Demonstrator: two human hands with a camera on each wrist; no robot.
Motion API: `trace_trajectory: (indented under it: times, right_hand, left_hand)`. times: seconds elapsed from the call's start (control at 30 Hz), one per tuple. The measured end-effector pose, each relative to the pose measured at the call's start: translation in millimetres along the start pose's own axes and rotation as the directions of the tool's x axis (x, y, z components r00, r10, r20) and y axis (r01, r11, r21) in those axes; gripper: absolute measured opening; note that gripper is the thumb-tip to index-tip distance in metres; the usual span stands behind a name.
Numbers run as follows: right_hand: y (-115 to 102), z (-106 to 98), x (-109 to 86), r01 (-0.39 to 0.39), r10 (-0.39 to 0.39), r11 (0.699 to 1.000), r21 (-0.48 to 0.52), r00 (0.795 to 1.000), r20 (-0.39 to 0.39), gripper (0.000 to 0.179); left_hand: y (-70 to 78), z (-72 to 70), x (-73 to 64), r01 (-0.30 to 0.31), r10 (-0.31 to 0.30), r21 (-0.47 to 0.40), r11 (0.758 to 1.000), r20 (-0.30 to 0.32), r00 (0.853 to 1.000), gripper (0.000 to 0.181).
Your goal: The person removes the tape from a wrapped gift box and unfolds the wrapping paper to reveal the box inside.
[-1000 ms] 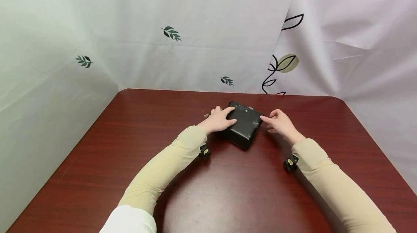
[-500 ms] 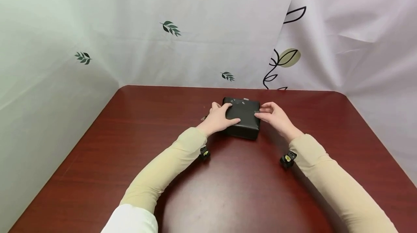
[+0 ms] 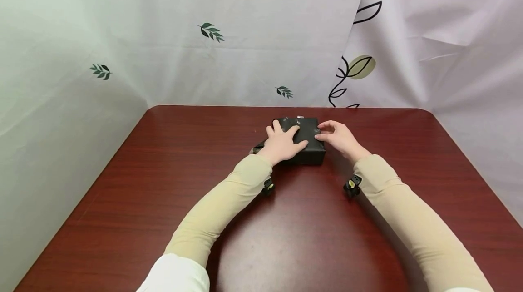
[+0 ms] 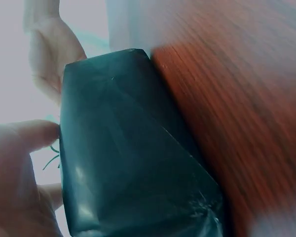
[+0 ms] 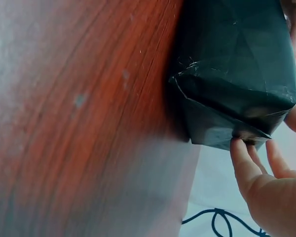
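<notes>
The left hand (image 3: pixel 281 143) lies over the black parcel (image 3: pixel 306 135) from about eight o'clock, its fingers spread wide and fairly straight across the top face. Its thumb rests near the edge that faces the person, pointing towards two o'clock; the hand presses rather than clasps. The right hand (image 3: pixel 338 137) comes in from four o'clock and meets the parcel's three o'clock end. Its bent fingers (image 5: pixel 244 165) touch that end beside the folded flap (image 5: pixel 227 118), with another digit at the top corner, in a light pinch; the gap between them is small.

The parcel is a box shape in glossy, creased black wrapping, lying flat on the reddish-brown surface (image 3: pixel 286 219), near its far edge and a little past twelve o'clock. It is closed, and its contents are hidden. A small pale tab (image 3: pixel 300 117) shows at its twelve o'clock edge. A dark piece (image 3: pixel 258 147) juts out at nine o'clock, behind the left wrist; whether it is part of the wrapping, I cannot tell. Beyond the surface, at twelve o'clock, hangs a pale curtain (image 3: pixel 245 69) with leaf prints.
</notes>
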State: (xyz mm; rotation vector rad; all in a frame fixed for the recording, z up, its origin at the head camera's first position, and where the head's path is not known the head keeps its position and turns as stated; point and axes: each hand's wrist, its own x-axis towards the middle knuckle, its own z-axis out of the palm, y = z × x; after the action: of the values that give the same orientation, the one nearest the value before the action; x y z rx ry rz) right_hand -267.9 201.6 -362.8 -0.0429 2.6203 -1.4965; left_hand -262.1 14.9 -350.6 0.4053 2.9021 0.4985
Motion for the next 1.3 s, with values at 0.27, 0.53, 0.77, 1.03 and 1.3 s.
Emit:
trace_trajectory:
  times: [0.27,0.53,0.77,1.03,1.3]
  right_hand:
    - [1.7,-3.3,3.9,0.027,-0.027,0.998,-0.061,1.000,0.000,0.041]
    - [-0.8,-5.4,5.3,0.082,-0.088,0.978,-0.194,0.996,-0.023,0.036]
    - [-2.8,-4.9,3.7,0.101,-0.111,0.959,-0.266,0.994,-0.023,0.032]
    - [-3.5,-6.1,4.3,0.130,-0.139,0.948,-0.290,0.990,-0.011,0.024]
    - [-1.2,-13.1,7.2,0.141,-0.137,0.948,-0.285,0.990,0.031,0.024]
  left_hand:
    - [16.7,3.6,3.8,0.093,-0.090,0.162,0.982,-0.025,0.996,0.065]
    - [21.5,9.7,5.5,0.126,-0.122,0.229,0.965,-0.031,0.992,0.070]
    - [21.0,18.5,2.5,0.121,-0.107,0.248,0.961,-0.070,0.992,0.069]
    - [26.2,21.6,0.3,0.130,-0.096,0.311,0.942,-0.121,0.988,0.067]
    - [26.0,28.9,0.4,0.144,-0.087,0.342,0.929,-0.178,0.980,0.067]
